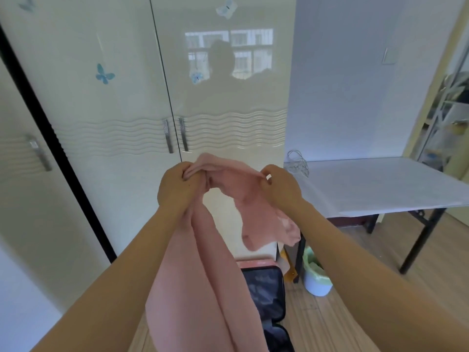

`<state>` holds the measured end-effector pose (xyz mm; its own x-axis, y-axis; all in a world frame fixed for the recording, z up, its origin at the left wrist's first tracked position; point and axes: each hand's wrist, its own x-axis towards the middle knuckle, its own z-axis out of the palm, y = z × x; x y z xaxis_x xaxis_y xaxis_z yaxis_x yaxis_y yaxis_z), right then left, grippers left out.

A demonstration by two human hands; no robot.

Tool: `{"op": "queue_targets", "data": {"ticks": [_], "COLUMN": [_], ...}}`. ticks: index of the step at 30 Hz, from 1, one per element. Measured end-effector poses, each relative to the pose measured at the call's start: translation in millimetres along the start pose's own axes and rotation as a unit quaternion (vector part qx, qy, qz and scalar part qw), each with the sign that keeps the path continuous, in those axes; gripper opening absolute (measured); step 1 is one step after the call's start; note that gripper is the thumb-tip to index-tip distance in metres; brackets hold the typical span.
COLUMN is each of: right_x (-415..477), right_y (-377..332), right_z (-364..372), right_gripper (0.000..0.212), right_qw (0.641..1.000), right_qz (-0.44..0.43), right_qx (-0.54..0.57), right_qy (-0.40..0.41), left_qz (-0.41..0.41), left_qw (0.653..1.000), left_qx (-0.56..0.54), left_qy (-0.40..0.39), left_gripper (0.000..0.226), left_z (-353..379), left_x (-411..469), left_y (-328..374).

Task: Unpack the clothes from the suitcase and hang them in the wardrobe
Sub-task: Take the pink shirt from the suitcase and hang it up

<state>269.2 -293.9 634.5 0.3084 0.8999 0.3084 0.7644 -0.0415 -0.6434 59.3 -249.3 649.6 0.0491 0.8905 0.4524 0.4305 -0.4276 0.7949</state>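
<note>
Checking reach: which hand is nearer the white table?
Right. The right hand, holding the pink garment, is beside the white table; the left hand is further left.

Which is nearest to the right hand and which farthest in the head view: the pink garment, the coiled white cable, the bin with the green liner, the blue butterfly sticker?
From the right hand:
1. Pink garment, pinched in it.
2. Coiled white cable, just right, on the table's corner.
3. Bin with the green liner, below on the floor.
4. Blue butterfly sticker, far upper left, on the wardrobe door.

soft matt pink cloth garment (203, 262), glossy wardrobe (121, 72) doors, metal handles (167, 135), seemingly wood floor (342, 313)
</note>
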Motion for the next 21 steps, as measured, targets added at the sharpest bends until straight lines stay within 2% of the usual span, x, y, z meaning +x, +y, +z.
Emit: {"op": "queue_targets", "data": {"ticks": [6,8,11,15,17,20,21], "right_x": [9,7,3,-2,-4,-3,-4], "right_y": [-14,-20,-26,-29,-30,-33,-34], "right_z": [-4,-4,5,27,36,42,42], "right_gripper": [0.028,0.030,0.030,0.065,0.060,0.031,0.035], "right_qw": [0.986,0.973,0.957,0.941,0.949,0.974,0.978], "right_qz": [-0.009,-0.035,-0.060,0.004,0.025,-0.012,-0.022], "right_qx": [0.165,0.225,0.272,0.322,0.302,0.221,0.197], "right_qy": [0.013,-0.023,-0.079,-0.108,-0.084,-0.057,-0.059], "left_qz": [-0.036,-0.050,-0.081,-0.088,-0.084,-0.070,-0.066], "left_qw": [0.997,0.994,0.989,0.987,0.987,0.988,0.989], "left_qx": [-0.028,-0.040,-0.068,-0.101,-0.105,-0.110,-0.110], "left_qy": [-0.061,-0.084,-0.101,-0.092,-0.083,-0.078,-0.076], "left_gripper": [0.025,0.034,0.033,0.039,0.036,0.028,0.023], "left_z": [-2,-2,2,8,10,13,14], "left_x": [-8,-12,-18,-20,-21,-20,-21], "left_y": [-3,-2,-2,-5,-5,-5,-4]}}
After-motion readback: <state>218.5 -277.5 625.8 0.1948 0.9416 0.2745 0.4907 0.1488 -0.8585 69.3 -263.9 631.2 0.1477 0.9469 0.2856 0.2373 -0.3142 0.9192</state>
